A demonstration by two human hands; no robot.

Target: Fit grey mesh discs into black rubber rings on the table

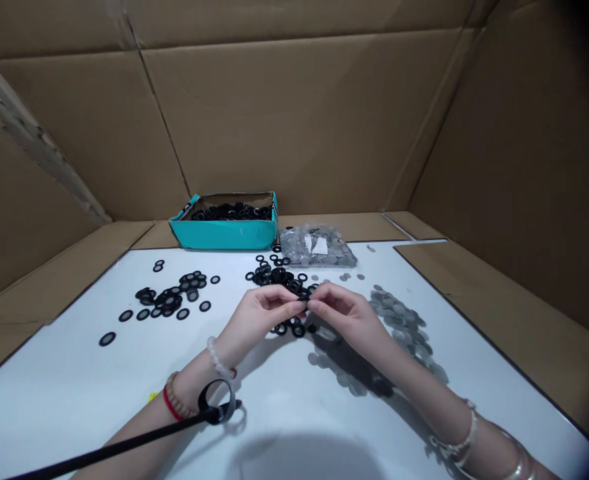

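My left hand and my right hand meet above the white board, their fingertips pinching a small black ring between them. The ring is mostly hidden by my fingers. Just beyond and beneath my hands lies a heap of black rubber rings. Some of these rings show below my wrists. Flat grey metal discs are spread to the right of my right hand. A second group of black rings lies further left.
A teal box holding black rings stands at the back, beside a clear bag of grey discs. A thin black rod with a ring on its end crosses my left forearm. Brown cardboard walls surround the white board.
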